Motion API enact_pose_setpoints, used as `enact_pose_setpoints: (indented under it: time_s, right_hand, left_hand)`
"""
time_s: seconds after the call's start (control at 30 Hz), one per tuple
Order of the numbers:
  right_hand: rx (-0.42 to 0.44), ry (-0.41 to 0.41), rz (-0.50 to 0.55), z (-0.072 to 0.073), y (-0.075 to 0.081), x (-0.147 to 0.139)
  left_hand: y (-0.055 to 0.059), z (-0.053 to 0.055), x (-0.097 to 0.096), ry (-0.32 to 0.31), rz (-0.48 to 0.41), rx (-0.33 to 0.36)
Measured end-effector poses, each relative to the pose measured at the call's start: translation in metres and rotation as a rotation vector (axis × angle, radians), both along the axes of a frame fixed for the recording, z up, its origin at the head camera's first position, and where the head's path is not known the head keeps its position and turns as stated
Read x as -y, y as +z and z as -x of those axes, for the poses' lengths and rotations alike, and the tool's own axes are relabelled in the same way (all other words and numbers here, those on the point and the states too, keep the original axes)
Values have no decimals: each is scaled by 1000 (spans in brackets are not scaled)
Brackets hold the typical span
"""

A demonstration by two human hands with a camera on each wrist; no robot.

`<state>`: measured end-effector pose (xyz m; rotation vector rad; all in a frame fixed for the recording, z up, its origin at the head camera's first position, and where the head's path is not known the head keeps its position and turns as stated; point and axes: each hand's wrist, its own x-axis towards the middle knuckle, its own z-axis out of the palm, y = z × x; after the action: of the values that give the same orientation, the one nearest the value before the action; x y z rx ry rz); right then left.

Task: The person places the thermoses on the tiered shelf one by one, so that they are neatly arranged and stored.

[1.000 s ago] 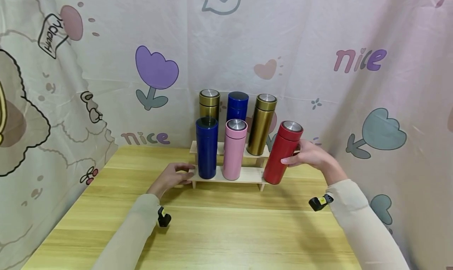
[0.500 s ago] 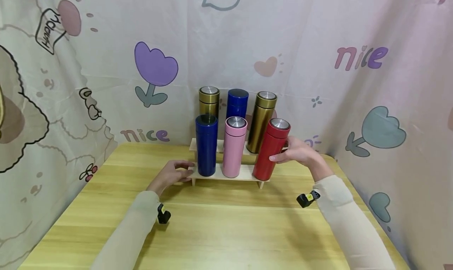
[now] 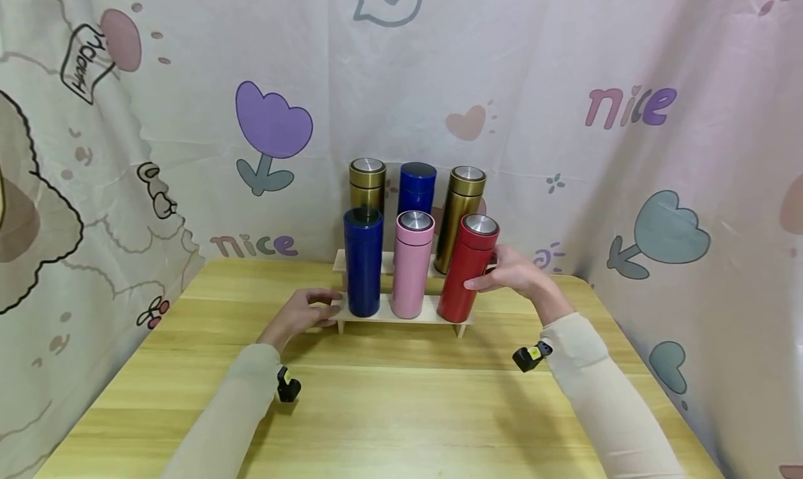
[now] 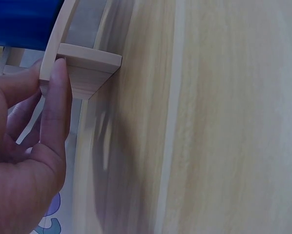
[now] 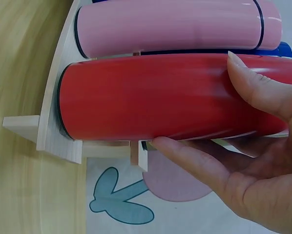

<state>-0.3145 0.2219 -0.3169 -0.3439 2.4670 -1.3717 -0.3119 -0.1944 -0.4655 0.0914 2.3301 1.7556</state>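
A red thermos flask (image 3: 467,270) stands at the right end of the lower step of a two-step wooden rack (image 3: 392,315). My right hand (image 3: 514,278) grips it from the right, thumb across its front and fingers behind, as the right wrist view shows. With thumb and fingertips, my left hand (image 4: 33,131) pinches the left end of that lower step. A pink thermos flask (image 3: 412,270) stands left of the red one. Further left is a dark blue thermos flask (image 3: 363,266), nearest to the left hand.
On the upper step stand a gold thermos flask (image 3: 367,183) at left, another blue thermos flask (image 3: 417,186) in the middle and a second gold flask (image 3: 460,217) at right. A patterned curtain (image 3: 533,47) hangs behind the wooden table (image 3: 389,416).
My right hand has brought the red flask leftward, from beyond the rack's right end onto the lower step. The left hand has stayed at the rack's left end.
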Motion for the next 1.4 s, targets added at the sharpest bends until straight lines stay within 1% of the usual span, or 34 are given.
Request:
enact_pose_setpoints:
  time_s: [0.2, 0.53, 0.8, 1.2, 1.4]
  right_hand:
    - [-7, 1, -9, 1, -1, 6]
    - [-1, -19, -20, 3, -3, 13]
    - [2, -19, -11, 8, -6, 15]
    - [5, -19, -6, 10, -8, 14]
    - [11, -26, -4, 10, -8, 13]
  left_hand:
    - [-1, -2, 0, 10, 8, -1]
    - [0, -4, 0, 1, 24, -6]
    - [-1, -1, -1, 4, 18, -10]
    - [-3, 1, 0, -1, 24, -11]
    - [-1, -1, 0, 1, 27, -6]
